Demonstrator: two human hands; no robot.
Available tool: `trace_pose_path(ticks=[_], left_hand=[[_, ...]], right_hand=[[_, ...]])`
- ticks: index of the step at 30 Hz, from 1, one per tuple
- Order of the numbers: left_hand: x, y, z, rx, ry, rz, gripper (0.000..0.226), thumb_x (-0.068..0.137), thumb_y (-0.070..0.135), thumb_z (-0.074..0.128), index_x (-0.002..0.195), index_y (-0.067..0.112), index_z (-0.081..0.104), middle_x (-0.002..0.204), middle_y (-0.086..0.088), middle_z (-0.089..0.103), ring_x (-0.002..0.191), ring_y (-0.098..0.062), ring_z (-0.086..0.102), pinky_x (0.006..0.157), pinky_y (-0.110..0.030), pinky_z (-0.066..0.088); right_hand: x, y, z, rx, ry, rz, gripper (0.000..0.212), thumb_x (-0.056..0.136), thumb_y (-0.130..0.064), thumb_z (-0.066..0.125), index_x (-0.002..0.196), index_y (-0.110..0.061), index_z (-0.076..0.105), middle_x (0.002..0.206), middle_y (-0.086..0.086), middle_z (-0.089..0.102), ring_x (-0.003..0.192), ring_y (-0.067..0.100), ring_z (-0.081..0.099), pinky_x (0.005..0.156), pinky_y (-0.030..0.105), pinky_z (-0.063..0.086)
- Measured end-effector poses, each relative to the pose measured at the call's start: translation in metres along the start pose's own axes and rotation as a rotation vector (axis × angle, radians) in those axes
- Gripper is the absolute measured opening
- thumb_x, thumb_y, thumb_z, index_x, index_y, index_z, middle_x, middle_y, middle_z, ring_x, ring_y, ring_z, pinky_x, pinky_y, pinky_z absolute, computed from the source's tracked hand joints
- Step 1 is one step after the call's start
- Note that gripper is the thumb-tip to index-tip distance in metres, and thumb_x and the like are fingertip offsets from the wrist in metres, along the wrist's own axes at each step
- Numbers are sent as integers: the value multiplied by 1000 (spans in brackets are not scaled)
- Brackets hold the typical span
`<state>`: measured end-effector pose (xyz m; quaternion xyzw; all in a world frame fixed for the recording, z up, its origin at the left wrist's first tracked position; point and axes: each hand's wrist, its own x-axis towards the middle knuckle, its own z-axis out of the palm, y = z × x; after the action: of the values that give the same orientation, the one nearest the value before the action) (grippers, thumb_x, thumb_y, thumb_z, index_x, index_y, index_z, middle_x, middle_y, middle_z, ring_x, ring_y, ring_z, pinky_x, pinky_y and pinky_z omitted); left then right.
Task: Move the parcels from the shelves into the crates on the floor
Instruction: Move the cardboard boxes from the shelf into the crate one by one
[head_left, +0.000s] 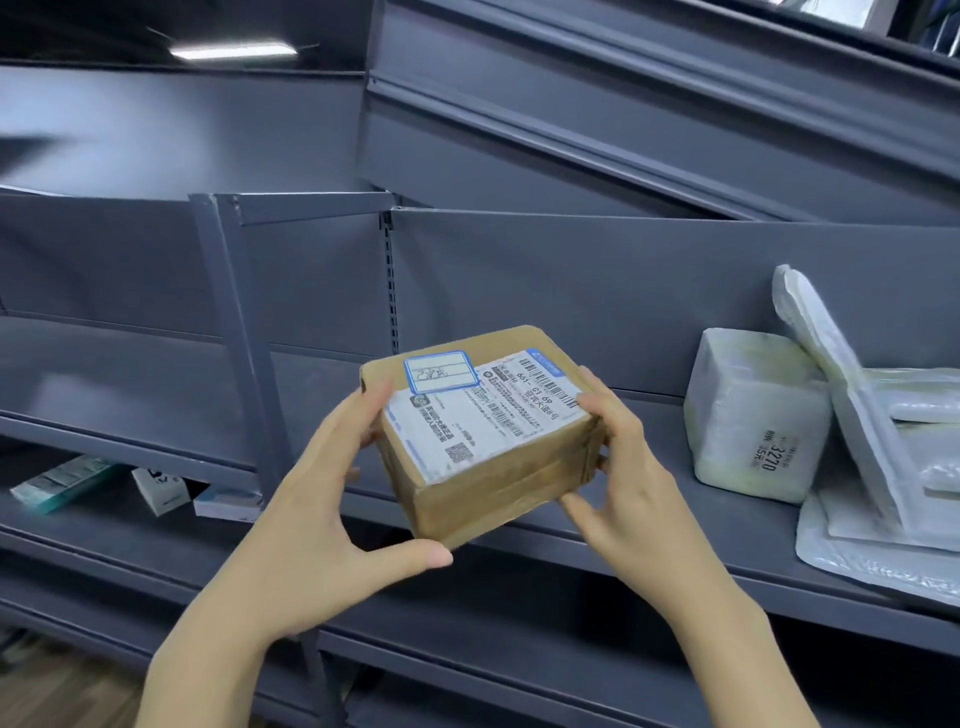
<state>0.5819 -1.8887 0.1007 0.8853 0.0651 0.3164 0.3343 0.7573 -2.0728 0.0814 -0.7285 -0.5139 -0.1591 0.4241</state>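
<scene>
A small brown cardboard parcel with a white shipping label and a blue-framed sticker on top is held in the air in front of the grey shelf. My left hand grips its left side, thumb under the front corner. My right hand grips its right end, fingers over the top edge. No crate is in view.
On the same shelf to the right stand a white wrapped block parcel marked 3270 and several flat white mailer bags, one leaning upright. Small boxes lie on a lower shelf at the left. A grey upright post divides the bays.
</scene>
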Motion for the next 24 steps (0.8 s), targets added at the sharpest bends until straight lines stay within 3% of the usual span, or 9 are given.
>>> trace_pose_path(ticks=[3,8,10,14,17,19,21,24], left_hand=[[2,-4,-2,-7,-9,-6,107,45,57,79,135,62,22,136,30,38,122,6,43,100,-30,38],[6,-11,6,-103,54,4,89,43,53,82,122,55,40,131,14,50,120,-12,51,104,-39,39],[7,-12,10,-144,72,-8,83,42,49,83,116,51,44,127,7,55,110,-14,58,98,-30,44],[8,-14,17,-113,167,11,72,45,45,83,107,53,46,115,15,60,93,-12,62,79,-8,44],[8,-14,23,-88,260,37,69,52,35,82,107,55,45,115,13,59,96,-14,61,81,-13,45],[10,-12,25,-46,347,76,64,59,30,79,107,53,44,117,13,56,101,-15,60,82,-22,49],[12,-8,28,34,399,138,59,66,23,77,110,46,46,119,12,51,106,-7,55,81,-30,51],[13,-1,34,183,389,225,56,74,10,77,116,34,47,118,10,47,103,1,50,75,-27,51]], right_hand=[[2,4,-4,-22,-30,-8,90,83,-1,64,139,-47,12,152,-25,15,130,3,39,99,27,43],[6,6,-3,-116,-59,31,99,86,-9,63,144,-51,-5,140,-22,30,122,1,41,94,26,44],[7,6,-2,-90,-81,52,103,87,-8,62,142,-54,-12,140,-22,30,123,-2,38,100,26,42],[9,3,-1,28,-136,67,104,86,-13,66,146,-46,-11,154,-22,10,141,-4,14,114,30,27],[7,-4,-3,55,-246,97,111,80,-32,74,144,-47,-16,154,-25,-17,140,-7,-15,112,22,11],[5,-8,-3,39,-324,120,114,76,-42,76,141,-53,-17,152,-25,-23,136,-11,-22,112,21,8],[6,-16,-1,83,-342,117,112,74,-46,76,144,-49,-12,155,-27,-11,139,-12,-11,114,20,12],[9,-24,3,181,-280,128,100,77,-38,76,148,-45,7,147,-35,24,135,-10,24,108,19,29]])
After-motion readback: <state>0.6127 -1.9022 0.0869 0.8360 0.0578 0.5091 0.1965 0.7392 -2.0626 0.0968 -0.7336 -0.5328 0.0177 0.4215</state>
